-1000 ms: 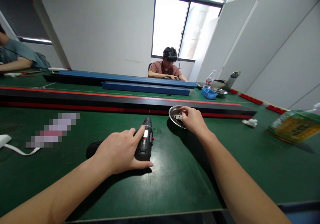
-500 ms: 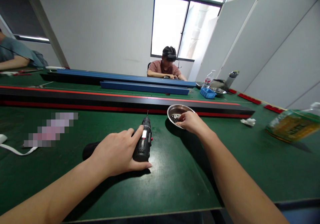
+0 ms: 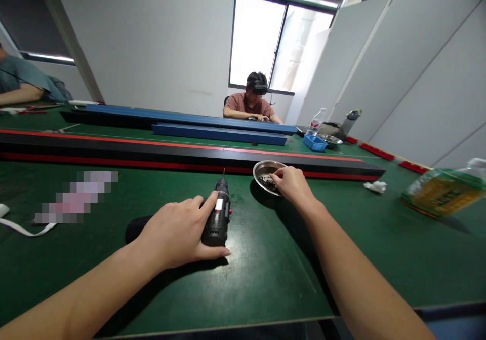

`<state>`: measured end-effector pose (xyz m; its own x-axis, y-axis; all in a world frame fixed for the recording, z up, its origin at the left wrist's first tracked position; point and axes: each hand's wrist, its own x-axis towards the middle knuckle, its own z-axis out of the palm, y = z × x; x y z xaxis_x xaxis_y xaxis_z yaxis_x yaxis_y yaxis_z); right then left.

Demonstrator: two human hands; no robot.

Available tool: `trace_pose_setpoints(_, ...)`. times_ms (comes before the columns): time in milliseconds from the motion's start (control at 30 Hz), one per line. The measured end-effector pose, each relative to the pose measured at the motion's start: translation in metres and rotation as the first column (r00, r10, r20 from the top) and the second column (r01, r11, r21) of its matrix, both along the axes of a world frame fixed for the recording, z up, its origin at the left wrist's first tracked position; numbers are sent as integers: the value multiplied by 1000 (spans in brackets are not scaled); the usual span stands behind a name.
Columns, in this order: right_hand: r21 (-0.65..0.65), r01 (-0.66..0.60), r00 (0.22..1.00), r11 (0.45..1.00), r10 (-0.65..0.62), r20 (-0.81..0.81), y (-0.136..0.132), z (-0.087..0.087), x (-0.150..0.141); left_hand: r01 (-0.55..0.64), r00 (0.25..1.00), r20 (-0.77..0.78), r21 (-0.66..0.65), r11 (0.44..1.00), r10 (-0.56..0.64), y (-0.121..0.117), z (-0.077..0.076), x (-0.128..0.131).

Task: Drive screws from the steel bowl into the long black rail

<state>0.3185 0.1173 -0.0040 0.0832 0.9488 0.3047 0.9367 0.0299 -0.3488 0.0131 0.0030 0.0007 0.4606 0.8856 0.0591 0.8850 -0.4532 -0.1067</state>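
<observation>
My left hand is wrapped round a black cordless drill that lies on its side on the green table. A thin bit points away from me at the drill's front end. My right hand is at the right rim of a round metal bowl, thumb and fingertips pinched together above the inside. Small dark pieces, which look like screws, lie in the bowl. Whatever the pinched fingertips hold is too small to make out. Just beyond the bowl and drill runs a long black bar with red edges.
Behind the bar lie long blue profiles. A blue basket, another metal bowl and a bottle stand back right. Crumpled tissue and a yellow-green package are at right. Across the table sits a person.
My right hand has lifted slightly from the pieces in the bowl, its fingertips still pinched. My left hand and the drill have stayed in place.
</observation>
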Motion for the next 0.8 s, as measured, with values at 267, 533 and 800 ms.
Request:
trace_pose_setpoints(267,-36,46,997,998,-43,67,0,3,-3,-6,1000,-2,16,1000,6,0,0,1)
trace_pose_setpoints(533,22,85,994,996,-86,60,1,1,-5,11,1000,-13,27,1000,-10,0,1,0)
trace_pose_setpoints(800,237,-66,997,969,58,43,-9,5,-14,20,999,-30,23,1000,-19,0,-1,-1)
